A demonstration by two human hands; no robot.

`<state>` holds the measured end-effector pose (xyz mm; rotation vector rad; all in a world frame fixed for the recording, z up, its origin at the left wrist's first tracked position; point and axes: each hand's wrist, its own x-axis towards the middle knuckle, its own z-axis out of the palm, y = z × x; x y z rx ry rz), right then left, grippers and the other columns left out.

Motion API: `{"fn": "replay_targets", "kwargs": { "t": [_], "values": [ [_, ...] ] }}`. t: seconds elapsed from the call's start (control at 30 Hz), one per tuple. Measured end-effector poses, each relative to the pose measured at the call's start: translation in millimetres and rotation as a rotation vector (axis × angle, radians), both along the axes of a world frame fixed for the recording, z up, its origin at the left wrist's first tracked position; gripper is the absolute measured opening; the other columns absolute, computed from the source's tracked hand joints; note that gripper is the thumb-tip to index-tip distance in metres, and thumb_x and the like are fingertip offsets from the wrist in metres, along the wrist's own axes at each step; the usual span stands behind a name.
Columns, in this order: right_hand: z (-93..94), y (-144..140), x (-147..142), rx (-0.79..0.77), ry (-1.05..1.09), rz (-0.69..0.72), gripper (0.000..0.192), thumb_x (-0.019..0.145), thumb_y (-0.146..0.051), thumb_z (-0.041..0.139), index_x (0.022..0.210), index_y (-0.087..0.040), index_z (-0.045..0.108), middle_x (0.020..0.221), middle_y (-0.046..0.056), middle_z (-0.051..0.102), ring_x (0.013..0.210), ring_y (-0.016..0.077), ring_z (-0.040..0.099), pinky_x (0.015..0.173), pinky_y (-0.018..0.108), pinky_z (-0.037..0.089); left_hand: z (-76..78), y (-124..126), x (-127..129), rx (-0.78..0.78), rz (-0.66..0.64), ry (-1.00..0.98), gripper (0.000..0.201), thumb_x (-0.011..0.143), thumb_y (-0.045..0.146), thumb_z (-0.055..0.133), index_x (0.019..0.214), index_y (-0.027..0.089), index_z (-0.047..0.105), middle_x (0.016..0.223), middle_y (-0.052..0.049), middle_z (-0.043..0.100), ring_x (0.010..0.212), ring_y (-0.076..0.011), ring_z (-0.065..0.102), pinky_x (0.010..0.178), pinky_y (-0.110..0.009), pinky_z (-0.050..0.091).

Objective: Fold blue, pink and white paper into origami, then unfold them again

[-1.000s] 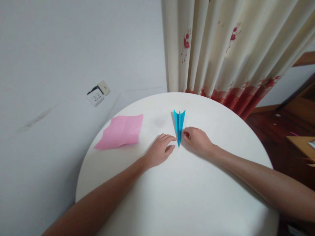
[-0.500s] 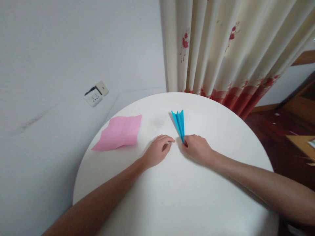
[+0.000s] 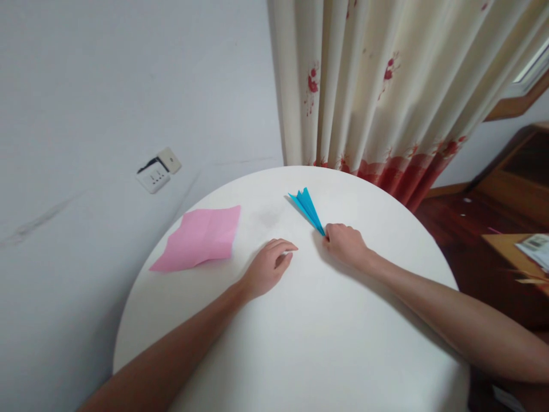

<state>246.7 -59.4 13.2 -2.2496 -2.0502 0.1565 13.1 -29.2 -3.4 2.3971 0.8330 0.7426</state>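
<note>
A blue folded paper fan [image 3: 307,206] spreads at its far end, its narrow end pinched in my right hand [image 3: 344,243]. The fan slants up and to the left over the white table. My left hand [image 3: 266,266] rests on the tabletop to the left of the fan, apart from it, with fingers curved and a gap between thumb and fingertips; nothing is in it. A pink sheet of paper [image 3: 201,237], creased and with an uneven left edge, lies beyond my left hand on the left side.
The round white table [image 3: 309,343] stands close to a pale wall [image 3: 86,74] with a wall socket [image 3: 153,175]. A cream curtain with red flowers [image 3: 343,103] hangs behind it. To the right is a lower wooden surface [image 3: 501,245] with papers on it.
My right hand has shifted the fan, which now leans further to the left and looks narrower. My left hand's thumb and fingertips are slightly further apart. The view has turned a little to the right.
</note>
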Motion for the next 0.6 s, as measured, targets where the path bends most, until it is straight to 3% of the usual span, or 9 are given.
{"fn": "replay_targets", "kwargs": {
  "t": [0.33,0.6],
  "values": [
    [-2.1,20,27,0.031,-0.019,-0.103,0.025,0.09,-0.024,0.049,0.1,-0.013,0.068,0.101,0.018,0.073,0.091,0.0321,0.071,0.071,0.034,0.05,-1.6,2,-1,0.03,-0.003,0.01,0.021,0.097,0.02,0.048,0.106,0.021,0.066,0.107,-0.006,0.07,0.103,-0.0192,0.063,0.094,-0.034,0.048],
    [0.8,42,77,0.041,-0.02,-0.295,0.029,0.089,-0.023,0.05,0.108,-0.009,0.067,0.109,0.022,0.071,0.1,0.0357,0.069,0.081,0.041,0.053,-5.9,6,-2,0.017,-0.02,0.018,0.02,0.097,0.02,0.048,0.106,0.021,0.065,0.106,-0.007,0.069,0.102,-0.0199,0.061,0.094,-0.037,0.047]
  ]
}}
